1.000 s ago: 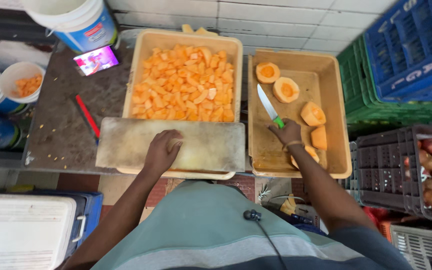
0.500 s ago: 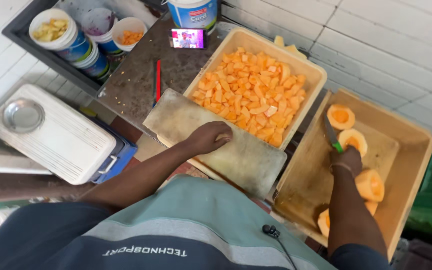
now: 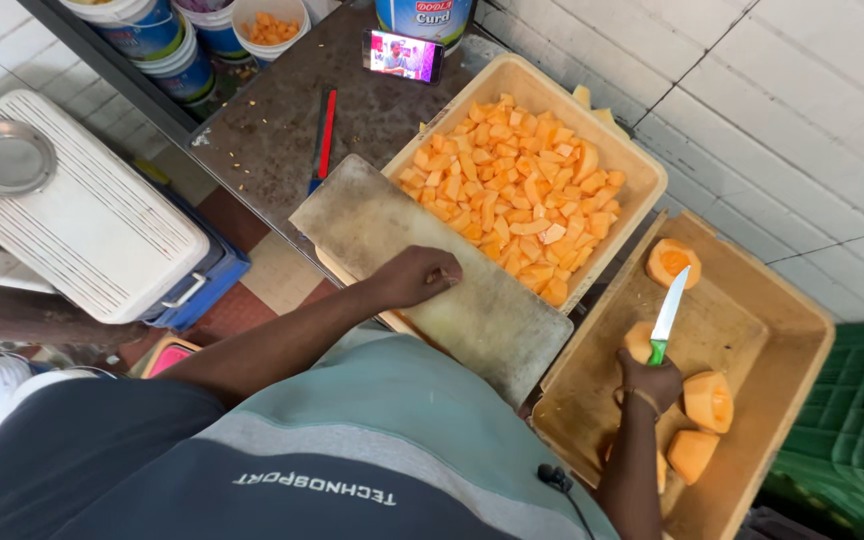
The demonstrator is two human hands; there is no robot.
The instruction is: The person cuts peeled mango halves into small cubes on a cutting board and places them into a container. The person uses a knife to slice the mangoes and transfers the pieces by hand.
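Commercial fruit-prep kitchen: white tiled walls (image 3: 802, 120), crate of cut melon (image 3: 512, 190), stacked green crates (image 3: 842, 440), tubs (image 3: 132, 25).

Knife handle (image 3: 658, 352) mostly inside right hand (image 3: 650, 382); top tubs (image 3: 142, 25) cut off.

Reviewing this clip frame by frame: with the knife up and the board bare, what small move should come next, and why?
Probably bring one melon half onto the cutting board. The right hand holds the green-handled knife over the tray of uncut pieces. The left hand rests on the board, which has no fruit on it. The other tray holds cut chunks, so cutting appears to be the work.
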